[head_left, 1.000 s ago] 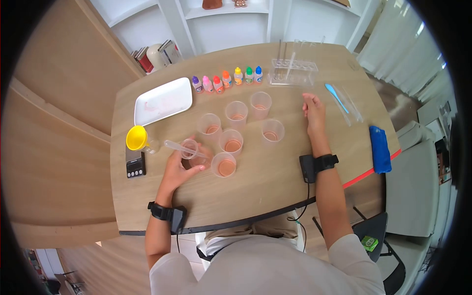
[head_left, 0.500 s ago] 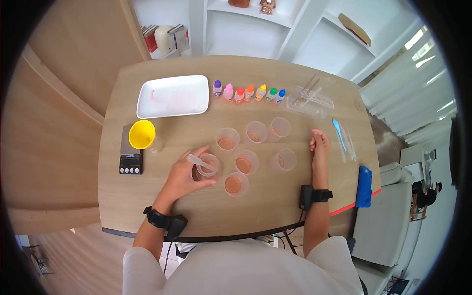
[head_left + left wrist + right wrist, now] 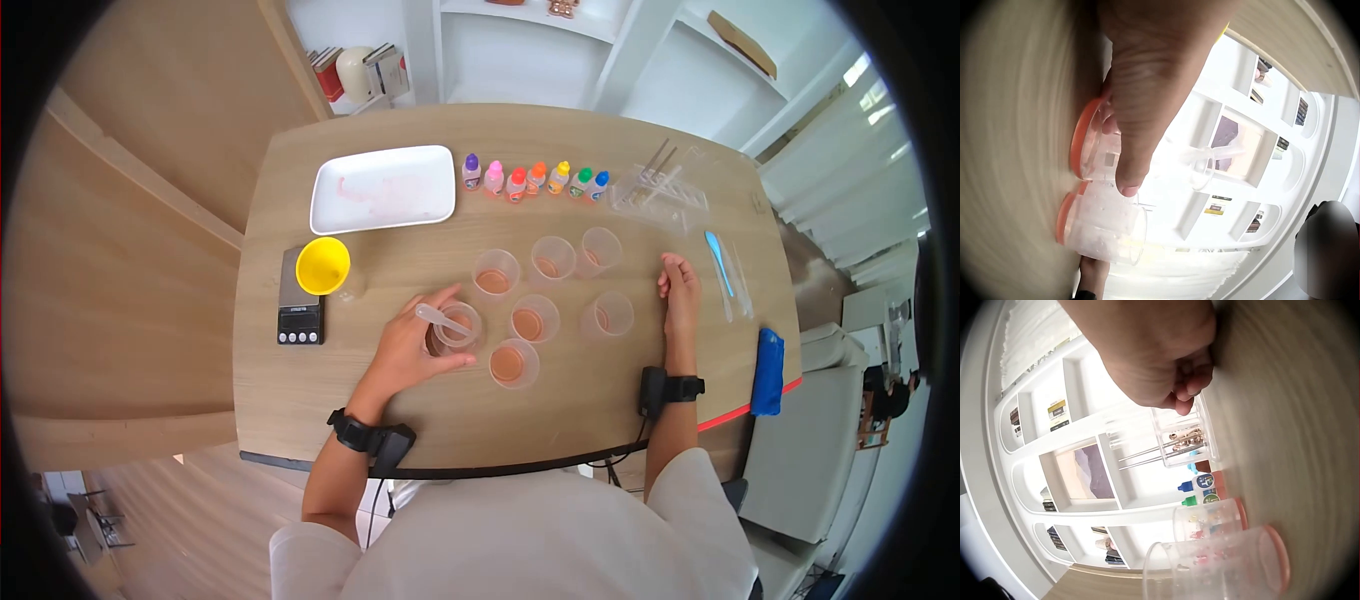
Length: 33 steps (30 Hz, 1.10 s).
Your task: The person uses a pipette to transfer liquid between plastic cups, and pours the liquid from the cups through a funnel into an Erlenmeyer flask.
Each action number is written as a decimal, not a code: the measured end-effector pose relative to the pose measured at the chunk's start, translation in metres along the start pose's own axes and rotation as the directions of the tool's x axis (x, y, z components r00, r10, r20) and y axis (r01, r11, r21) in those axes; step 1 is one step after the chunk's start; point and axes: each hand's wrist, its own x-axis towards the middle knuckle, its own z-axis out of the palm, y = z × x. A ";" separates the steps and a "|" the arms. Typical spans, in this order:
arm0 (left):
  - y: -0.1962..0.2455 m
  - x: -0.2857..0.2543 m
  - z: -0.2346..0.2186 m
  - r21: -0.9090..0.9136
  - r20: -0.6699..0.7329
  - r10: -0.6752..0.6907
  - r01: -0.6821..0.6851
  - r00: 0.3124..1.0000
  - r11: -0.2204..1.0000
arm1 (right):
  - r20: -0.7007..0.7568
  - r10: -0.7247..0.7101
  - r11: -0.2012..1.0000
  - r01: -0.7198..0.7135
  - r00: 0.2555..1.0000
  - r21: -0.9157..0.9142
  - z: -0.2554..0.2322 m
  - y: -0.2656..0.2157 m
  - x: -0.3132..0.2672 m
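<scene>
Left hand [image 3: 405,350]: fingers curling round flask [image 3: 461,338]
Flask: sitting near left on counter [image 3: 580,410], holding pinkish liquid, pipette [image 3: 440,320] leaning inside
Six cups [image 3: 534,318]: standing right of flask, containing shallow orange-pink liquid
Right hand [image 3: 680,292]: resting, fingers loosely curling

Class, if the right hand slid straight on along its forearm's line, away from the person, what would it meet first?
Most likely the clear rack, ahead of the right hand in the head view. The gap between them is hard to judge.
</scene>
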 end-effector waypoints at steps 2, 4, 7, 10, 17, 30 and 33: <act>0.001 -0.001 0.001 -0.039 0.015 -0.016 0.017 1.000 0.999 | -0.018 0.001 1.000 -0.001 1.000 0.026 0.001 0.000 -0.001; 0.001 -0.002 0.000 -0.070 0.047 -0.026 0.029 0.999 0.997 | -0.076 -0.009 0.995 0.017 0.997 0.102 0.001 0.000 -0.002; 0.000 -0.002 0.003 -0.001 0.069 0.012 -0.012 0.998 1.000 | -0.145 0.029 0.987 -0.005 0.989 0.162 0.004 -0.003 -0.003; -0.009 -0.004 0.006 -0.144 0.111 -0.099 0.114 0.989 0.983 | -0.153 0.047 0.986 -0.022 0.987 0.164 0.008 -0.005 -0.004; -0.010 -0.004 0.007 -0.231 0.117 -0.170 0.193 0.979 0.954 | -0.160 0.058 0.984 -0.029 0.986 0.174 0.011 0.000 0.000; -0.009 -0.003 0.009 0.009 0.088 -0.027 0.027 0.996 1.000 | -0.110 0.008 0.999 -0.003 0.994 0.053 0.009 0.007 0.003; -0.006 -0.001 0.009 0.018 0.085 -0.027 0.025 0.996 1.000 | -0.075 0.010 0.999 -0.006 0.997 0.053 0.008 0.009 0.006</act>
